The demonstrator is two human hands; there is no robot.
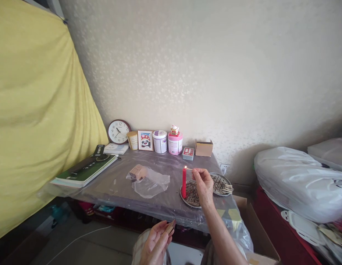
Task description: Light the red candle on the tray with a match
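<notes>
The right hand is raised above the table, its fingers pinched shut on a thin match whose far end meets the flame of the red candle. That candle stands upright on a round plate covered in dark specks, and the hand hovers just right of the candle over the same plate. Right of the candle, touching that plate, lies a second round dish with a bundle of thin sticks pointing outward. The left hand is held low, well in front of the candle and below the table edge, fingers loosely curled around a small brown matchbox. Left of the candle a crumpled clear plastic bag rests on the table. Behind the candle, against the wall, stands a red box.
</notes>
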